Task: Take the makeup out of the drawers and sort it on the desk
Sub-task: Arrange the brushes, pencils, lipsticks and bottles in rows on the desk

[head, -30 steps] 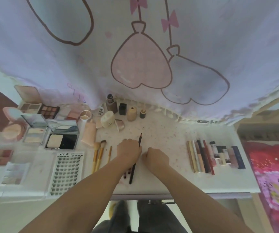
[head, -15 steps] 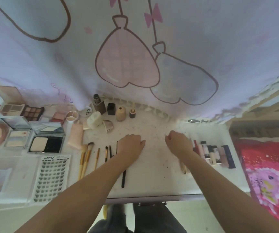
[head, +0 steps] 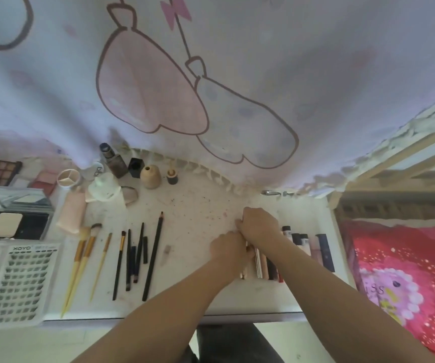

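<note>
The speckled white surface carries makeup sorted by kind, thin dark pencils and brushes lying parallel at centre-left; both hands meet over the row of slim lipstick-like tubes at right. The left hand and right hand touch, fingers curled, probably squaring that row; whether either grips a tube, I cannot tell.

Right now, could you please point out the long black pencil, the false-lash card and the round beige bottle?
long black pencil (head: 153, 256): head view, mid-shaft.
false-lash card (head: 21, 284): head view, middle of the lash rows.
round beige bottle (head: 150, 177): head view, its rounded body.
</note>
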Demonstrator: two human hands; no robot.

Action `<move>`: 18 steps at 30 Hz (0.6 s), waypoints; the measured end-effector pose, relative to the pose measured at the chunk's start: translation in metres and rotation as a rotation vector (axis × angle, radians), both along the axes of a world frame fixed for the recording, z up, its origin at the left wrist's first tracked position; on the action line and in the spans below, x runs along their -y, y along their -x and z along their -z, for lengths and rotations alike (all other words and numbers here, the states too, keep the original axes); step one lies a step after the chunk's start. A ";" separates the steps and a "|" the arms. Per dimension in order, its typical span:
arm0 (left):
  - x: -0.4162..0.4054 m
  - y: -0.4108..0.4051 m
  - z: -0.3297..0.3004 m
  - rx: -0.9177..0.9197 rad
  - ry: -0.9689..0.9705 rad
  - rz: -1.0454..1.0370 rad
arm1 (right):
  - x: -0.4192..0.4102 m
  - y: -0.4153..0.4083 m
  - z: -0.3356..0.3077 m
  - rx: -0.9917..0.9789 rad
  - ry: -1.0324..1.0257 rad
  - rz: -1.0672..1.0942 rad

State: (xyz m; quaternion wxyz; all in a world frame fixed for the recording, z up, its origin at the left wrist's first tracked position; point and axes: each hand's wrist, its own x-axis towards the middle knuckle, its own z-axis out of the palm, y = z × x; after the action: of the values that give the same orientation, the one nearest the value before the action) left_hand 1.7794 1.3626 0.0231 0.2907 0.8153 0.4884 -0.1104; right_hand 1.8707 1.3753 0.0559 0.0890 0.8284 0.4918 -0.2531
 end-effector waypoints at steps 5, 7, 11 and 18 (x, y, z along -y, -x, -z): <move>-0.021 0.030 -0.019 0.140 0.011 -0.077 | -0.011 0.007 -0.015 -0.259 -0.034 0.096; -0.028 0.053 -0.030 0.245 -0.021 -0.070 | -0.016 0.014 -0.030 -0.456 -0.107 0.142; -0.043 0.094 -0.059 0.414 -0.080 -0.034 | -0.019 0.037 -0.065 -0.722 -0.332 0.187; -0.066 0.134 -0.107 0.457 -0.031 0.104 | -0.001 0.069 -0.098 -0.917 -0.543 0.102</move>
State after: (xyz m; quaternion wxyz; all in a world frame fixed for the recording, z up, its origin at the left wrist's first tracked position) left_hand 1.6455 1.4290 0.1299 0.3752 0.8475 0.3688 0.0698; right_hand 1.8018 1.3764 0.1539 -0.3648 0.6490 0.4870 -0.4566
